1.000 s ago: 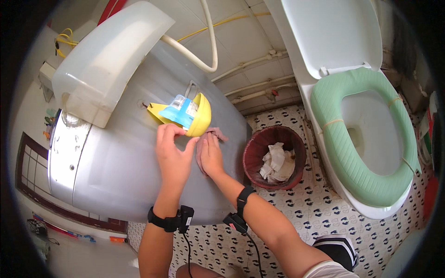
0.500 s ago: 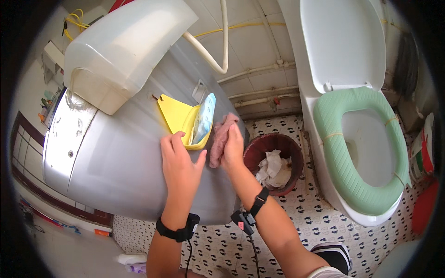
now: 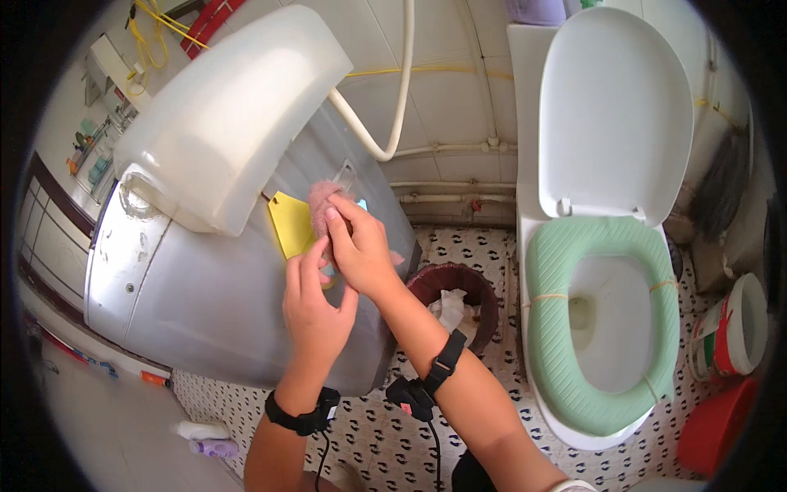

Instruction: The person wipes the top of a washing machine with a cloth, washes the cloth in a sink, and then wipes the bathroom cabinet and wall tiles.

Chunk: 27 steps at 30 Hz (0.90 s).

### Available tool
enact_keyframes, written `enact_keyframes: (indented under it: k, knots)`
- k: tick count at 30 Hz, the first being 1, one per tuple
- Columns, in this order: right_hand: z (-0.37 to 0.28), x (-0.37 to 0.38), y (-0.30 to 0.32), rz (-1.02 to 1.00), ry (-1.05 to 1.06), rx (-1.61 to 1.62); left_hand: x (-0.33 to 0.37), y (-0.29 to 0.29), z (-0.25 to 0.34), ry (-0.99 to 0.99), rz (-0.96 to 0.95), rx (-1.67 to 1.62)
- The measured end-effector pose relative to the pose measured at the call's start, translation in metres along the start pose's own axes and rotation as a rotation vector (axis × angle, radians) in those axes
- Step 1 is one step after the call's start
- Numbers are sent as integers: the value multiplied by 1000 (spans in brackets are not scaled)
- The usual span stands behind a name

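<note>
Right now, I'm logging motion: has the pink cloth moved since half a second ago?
Yes: judged against the yellow holder, the pink cloth moved left, now partly covering it.

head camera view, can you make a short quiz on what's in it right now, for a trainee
1. Multiple choice: what colour is the cloth in the right hand?
a) blue
b) pink
c) black

2. True or false: the toilet lid is closed down over the bowl.

3. Short answer: what lies inside the dark red bin?

Key:
1. b, pink.
2. False; it stands raised, leaving the bowl uncovered.
3. Crumpled white paper.
</note>
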State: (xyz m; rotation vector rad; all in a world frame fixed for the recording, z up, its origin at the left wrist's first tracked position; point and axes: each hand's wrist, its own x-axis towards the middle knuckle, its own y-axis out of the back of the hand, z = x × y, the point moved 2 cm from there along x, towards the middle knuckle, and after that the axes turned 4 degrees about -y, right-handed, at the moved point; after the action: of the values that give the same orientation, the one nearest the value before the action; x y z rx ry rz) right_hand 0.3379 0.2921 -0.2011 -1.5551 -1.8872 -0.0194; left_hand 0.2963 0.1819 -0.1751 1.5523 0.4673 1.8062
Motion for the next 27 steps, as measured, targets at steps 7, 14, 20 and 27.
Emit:
enact_keyframes:
  k: [7,14,20,27]
  knots:
    - [38,60,-1,223,60,-5,31,26,-1,-55,-89,159]
    - [21,111,-79,-245,-113,226,72,40,-26,-92,-129,400]
    - [94,171,-91,-197,61,-398,84,20,-32,-195,-69,369]
    - [166,196,-29,-30,-95,-432,78,-4,-44,-98,-177,285]
